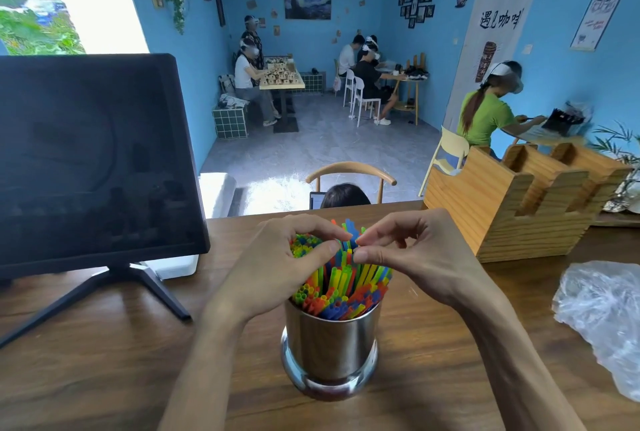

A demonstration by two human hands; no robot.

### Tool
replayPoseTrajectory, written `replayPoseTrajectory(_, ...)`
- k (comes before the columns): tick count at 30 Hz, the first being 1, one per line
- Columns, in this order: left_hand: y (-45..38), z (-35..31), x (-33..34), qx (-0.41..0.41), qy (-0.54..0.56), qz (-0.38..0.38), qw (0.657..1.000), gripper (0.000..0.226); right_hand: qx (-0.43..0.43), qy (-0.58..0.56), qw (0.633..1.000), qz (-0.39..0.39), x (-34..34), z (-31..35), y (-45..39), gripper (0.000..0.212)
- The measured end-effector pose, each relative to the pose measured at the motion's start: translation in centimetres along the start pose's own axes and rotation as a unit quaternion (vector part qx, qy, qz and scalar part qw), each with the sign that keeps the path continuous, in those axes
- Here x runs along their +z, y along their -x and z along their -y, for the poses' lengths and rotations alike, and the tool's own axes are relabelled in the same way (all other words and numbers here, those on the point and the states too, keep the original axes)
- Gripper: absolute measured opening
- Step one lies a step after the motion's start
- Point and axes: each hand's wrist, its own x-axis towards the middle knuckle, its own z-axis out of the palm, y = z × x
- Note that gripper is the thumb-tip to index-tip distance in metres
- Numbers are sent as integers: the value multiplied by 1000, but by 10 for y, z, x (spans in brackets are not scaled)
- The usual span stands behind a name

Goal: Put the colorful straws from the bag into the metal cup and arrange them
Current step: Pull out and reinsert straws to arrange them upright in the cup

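Wooden counter (pixel 104 361) under everything, dark monitor (pixel 90 160) far left, timber organizer (pixel 502 209) right, crumpled clear bag (pixel 602 313) at right edge. Metal cup (pixel 329 347) stands centre, packed with colorful straws (pixel 343 285). I see left hand (pixel 277 264) curled round a raised bunch, right hand (pixel 415 254) pinching straw tips, fingertips nearly meeting above the cup.

Hidden, cropped and blurred parts

The left hand (pixel 277 264) and right hand (pixel 412 254) cover the taller straws (pixel 341 287) at 12 o'clock of the metal cup (pixel 330 344); the straws' lower lengths sit unseen inside it. The plastic bag (pixel 602 320) at 3 o'clock runs off the edge. The monitor (pixel 93 160) at 9 o'clock is cropped left.
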Motion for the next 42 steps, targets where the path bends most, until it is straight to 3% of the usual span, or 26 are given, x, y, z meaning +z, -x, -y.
replayPoseTrajectory(4,1,-4,1,22,1,-21,1000,27,-28,-26,999,-16,1,15,-8,30)
replayPoseTrajectory(11,0,-6,6,29,-12,-19,999,28,-126,-77,978,-147,13,47,-21,30)
replayPoseTrajectory(14,0,-10,8,45,22,-45,998,17,-129,-107,969,-179,21,45,-22,30)
replayPoseTrajectory(16,0,-15,7,63,118,-87,987,11,-93,-124,976,-155,21,37,-20,28)
replayPoseTrajectory(20,-1,-16,-1,80,319,-213,920,13,-17,-97,995,1,17,17,-11,25)
replayPoseTrajectory(23,-2,-12,-4,54,356,-240,902,12,-20,-149,989,-8,9,9,-6,17)
replayPoseTrajectory(28,-3,-10,-1,45,360,-222,905,10,13,-347,938,-18,-6,11,-5,50)
replayPoseTrajectory(30,-3,-11,0,43,353,-199,913,12,-10,-381,923,-46,-5,15,-7,42)
replayPoseTrajectory(33,-1,-11,-1,26,306,-148,940,15,-26,-404,899,-169,-6,22,-12,19)
replayPoseTrajectory(35,2,-9,-4,23,255,-134,957,12,-28,-423,873,-240,-12,23,-15,16)
replayPoseTrajectory(39,6,-4,-14,-2,136,-68,988,17,-98,-310,876,-357,-20,19,-20,33)
replayPoseTrajectory(42,6,-2,-16,-13,98,-43,994,13,-154,-189,903,-353,-12,12,-20,32)
